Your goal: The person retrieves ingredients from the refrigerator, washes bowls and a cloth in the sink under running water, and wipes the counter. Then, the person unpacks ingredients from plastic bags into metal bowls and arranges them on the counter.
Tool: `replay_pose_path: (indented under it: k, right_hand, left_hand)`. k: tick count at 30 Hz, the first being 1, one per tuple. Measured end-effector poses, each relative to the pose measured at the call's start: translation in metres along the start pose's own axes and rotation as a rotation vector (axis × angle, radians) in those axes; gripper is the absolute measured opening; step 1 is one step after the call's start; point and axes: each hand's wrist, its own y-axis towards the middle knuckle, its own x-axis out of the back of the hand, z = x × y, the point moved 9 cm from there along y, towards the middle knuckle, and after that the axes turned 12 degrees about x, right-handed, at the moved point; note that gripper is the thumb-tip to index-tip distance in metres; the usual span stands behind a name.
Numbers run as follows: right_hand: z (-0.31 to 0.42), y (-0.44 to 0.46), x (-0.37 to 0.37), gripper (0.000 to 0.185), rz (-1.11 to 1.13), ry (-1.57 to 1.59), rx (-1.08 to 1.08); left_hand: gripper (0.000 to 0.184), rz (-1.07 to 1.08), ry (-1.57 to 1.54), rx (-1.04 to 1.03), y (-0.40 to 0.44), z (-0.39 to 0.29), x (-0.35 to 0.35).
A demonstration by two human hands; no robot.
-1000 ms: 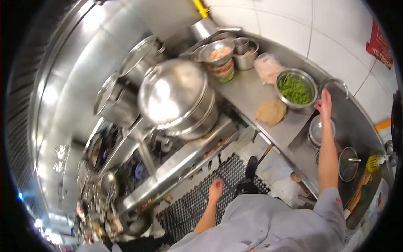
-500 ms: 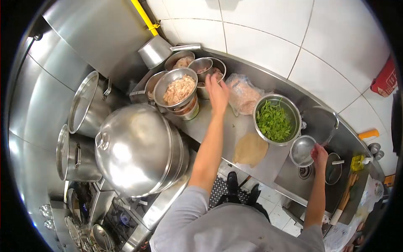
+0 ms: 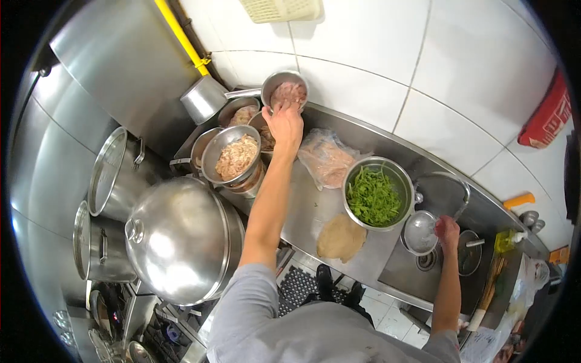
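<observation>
Over by the tiled wall, the left hand (image 3: 283, 127) has its grip closed on the near rim of a steel bowl (image 3: 284, 77) of pinkish meat (image 3: 289, 92), upper centre of the frame, while the right hand (image 3: 447, 232) grips a second bowl (image 3: 420, 233) above the sink (image 3: 396, 269), lower right. I'd judge the step in hand as picking up that meat; the next move seems to call for a level, firm hold above the crowded desk (image 3: 299, 212).

Commercial-style kitchen, large steel pots (image 3: 175, 239), sink (image 3: 396, 275), gas burners (image 3: 172, 333)
</observation>
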Motion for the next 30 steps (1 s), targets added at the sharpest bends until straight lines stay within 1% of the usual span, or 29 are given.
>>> replay_pose_path:
  k: [1, 3, 5, 6, 7, 9, 10, 11, 12, 14, 15, 16, 17, 18, 19, 20, 21, 24, 25, 26, 28, 30]
  right_hand:
    - [-0.008, 0.005, 0.000, 0.029, 0.015, -0.013, -0.034]
    - [-0.016, 0.016, 0.000, 0.026, 0.041, -0.159, -0.020]
    - [0.017, 0.006, -0.017, 0.027, 0.098, -0.259, 0.088]
    - [0.008, 0.012, -0.016, 0.025, 0.122, -0.307, 0.052]
    - [-0.002, 0.017, -0.013, 0.024, 0.148, -0.355, 0.012]
    - [0.008, 0.012, -0.020, 0.023, 0.129, -0.395, 0.086]
    - [-0.017, 0.019, -0.023, 0.021, 0.175, -0.170, 0.009]
    - [-0.011, 0.012, -0.038, 0.021, 0.243, -0.166, -0.049]
    - [0.001, 0.003, -0.052, 0.022, 0.298, -0.285, -0.125]
    - [0.018, -0.012, -0.091, 0.027, 0.458, -0.110, -0.213]
    - [0.010, -0.011, -0.106, 0.028, 0.498, -0.003, -0.305]
    - [0.005, -0.009, -0.122, 0.021, 0.569, 0.085, -0.322]
    - [0.007, -0.007, -0.134, 0.015, 0.592, 0.234, -0.358]
    - [0.016, -0.012, -0.141, 0.014, 0.455, 0.339, -0.447]
    - [0.012, -0.007, -0.146, 0.018, 0.445, 0.450, -0.512]
    - [0.008, -0.003, -0.149, 0.025, 0.440, 0.562, -0.576]
    - [0.021, 0.001, -0.152, 0.034, 0.413, 0.716, -0.571]
    - [0.059, -0.015, -0.143, 0.042, 0.279, 0.719, -0.435]
    - [0.072, -0.017, -0.131, 0.035, 0.280, 0.545, -0.141]
    - [0.096, -0.030, -0.116, 0.032, 0.240, 0.382, 0.131]
    - [0.164, -0.090, -0.090, 0.027, 0.145, 0.025, 0.662]
    - [0.188, -0.157, -0.109, 0.022, 0.629, -0.191, 0.816]
  left_hand:
    - [0.012, 0.005, 0.026, -0.041, -0.003, -0.026, 0.028]
    - [0.014, 0.035, -0.038, -0.174, -0.022, -0.064, 0.069]
    - [0.016, 0.056, -0.100, -0.286, -0.049, -0.093, 0.104]
    - [0.017, 0.060, -0.125, -0.333, -0.063, -0.105, 0.120]
    - [0.014, 0.071, -0.132, -0.350, -0.077, -0.116, 0.137]
    - [0.016, 0.170, -0.144, -0.400, -0.105, -0.133, 0.157]
    - [0.017, 0.217, -0.147, -0.423, -0.118, -0.140, 0.165]
    - [0.019, 0.274, -0.162, -0.438, -0.131, -0.145, 0.172]
    - [0.019, 0.322, -0.165, -0.447, -0.144, -0.150, 0.177]
    - [0.019, 0.415, -0.162, -0.470, -0.168, -0.157, 0.187]
    - [0.020, 0.452, -0.146, -0.480, -0.179, -0.160, 0.194]
    - [0.021, 0.486, -0.148, -0.472, -0.189, -0.162, 0.201]
    - [0.022, 0.526, -0.156, -0.469, -0.200, -0.165, 0.208]
    - [0.022, 0.563, -0.168, -0.473, -0.210, -0.168, 0.212]
    - [0.026, 0.598, -0.181, -0.502, -0.221, -0.171, 0.217]
    - [0.025, 0.645, -0.201, -0.533, -0.234, -0.177, 0.218]
    - [0.024, 0.683, -0.215, -0.556, -0.246, -0.181, 0.217]
    - [0.027, 0.801, -0.243, -0.639, -0.272, -0.198, 0.217]
    - [0.028, 0.852, -0.250, -0.662, -0.282, -0.205, 0.214]
    - [0.029, 0.892, -0.263, -0.689, -0.291, -0.211, 0.209]
    - [0.027, 0.938, -0.215, -0.805, -0.307, -0.225, 0.202]
    - [0.027, 0.978, -0.183, -0.937, -0.319, -0.251, 0.195]
